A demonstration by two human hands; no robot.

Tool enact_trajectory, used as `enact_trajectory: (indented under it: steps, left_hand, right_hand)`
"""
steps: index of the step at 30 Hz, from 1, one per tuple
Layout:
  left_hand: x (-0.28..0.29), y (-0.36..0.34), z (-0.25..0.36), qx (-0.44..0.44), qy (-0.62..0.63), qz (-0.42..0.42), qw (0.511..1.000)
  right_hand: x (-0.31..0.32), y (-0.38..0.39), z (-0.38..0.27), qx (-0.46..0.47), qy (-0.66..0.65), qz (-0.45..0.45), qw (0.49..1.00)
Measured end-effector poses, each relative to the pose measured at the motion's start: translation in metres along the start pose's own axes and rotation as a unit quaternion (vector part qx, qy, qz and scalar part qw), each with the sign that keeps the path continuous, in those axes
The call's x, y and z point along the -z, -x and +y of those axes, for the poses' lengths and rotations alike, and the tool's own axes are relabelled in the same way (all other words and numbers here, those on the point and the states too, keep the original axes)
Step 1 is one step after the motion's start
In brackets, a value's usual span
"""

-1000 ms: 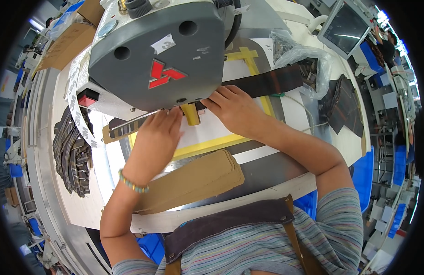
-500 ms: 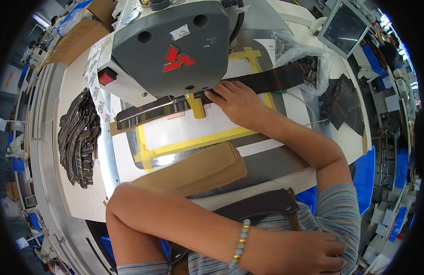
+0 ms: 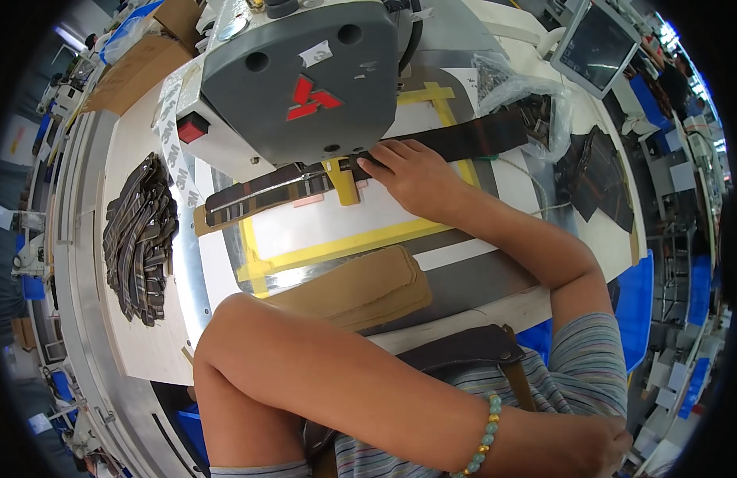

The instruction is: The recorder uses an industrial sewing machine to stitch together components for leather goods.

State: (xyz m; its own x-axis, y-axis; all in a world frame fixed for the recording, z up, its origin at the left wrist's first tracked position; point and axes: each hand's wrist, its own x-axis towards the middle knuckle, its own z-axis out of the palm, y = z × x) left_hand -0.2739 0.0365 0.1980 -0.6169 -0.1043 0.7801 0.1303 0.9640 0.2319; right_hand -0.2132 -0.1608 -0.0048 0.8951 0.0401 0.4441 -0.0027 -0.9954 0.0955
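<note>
— Under the grey machine head (image 3: 304,88), where does your right hand (image 3: 412,171) lie?

— Your right hand lies flat, palm down, fingers (image 3: 376,155) stretched toward ten o'clock and pressing on the dark strap (image 3: 456,137). It grips nothing; it only pins the strap to the plate.

— And the strap itself?

— It runs from about two o'clock of your hand, past the clear plastic bag (image 3: 512,84), under your fingertips and on toward eight o'clock beneath the machine head, ending near the yellow tape frame (image 3: 344,243). A yellow guide block (image 3: 342,179) stands just beside your fingertips, at nine o'clock.

— Your left hand?

— Your left hand (image 3: 603,442) is down at five o'clock, by your striped shirt, the forearm crossing your body with a bead bracelet (image 3: 484,434) at the wrist. I cannot tell whether it is open or closed.

— Farther out?

— At six o'clock from your right hand lies a tan padded piece (image 3: 360,287); at nine o'clock, well apart, a pile of dark straps (image 3: 137,235); at one o'clock, a monitor (image 3: 595,44).
</note>
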Motion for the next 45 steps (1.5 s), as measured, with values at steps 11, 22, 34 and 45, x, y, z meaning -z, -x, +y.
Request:
enact_trajectory:
  steps: [11,22,34,45]
  left_hand:
    - [-0.016,-0.011,0.005,0.010,-0.023,0.121,0.992]
    - [-0.019,-0.020,0.015,0.038,-0.010,0.038,0.999]
    - [-0.034,0.024,-0.011,0.046,0.005,0.026,0.999]
    - [-0.013,0.230,0.052,0.579,-0.323,-0.068,0.745]
  right_hand:
    - [0.001,0.001,-0.001,-0.002,-0.010,-0.016,1.000]
    - [0.001,-0.001,0.003,-0.014,-0.027,-0.040,0.999]
    - [-0.002,0.004,0.002,-0.002,-0.014,-0.001,1.000]
    - [-0.016,0.001,0.009,0.001,0.031,0.036,0.999]
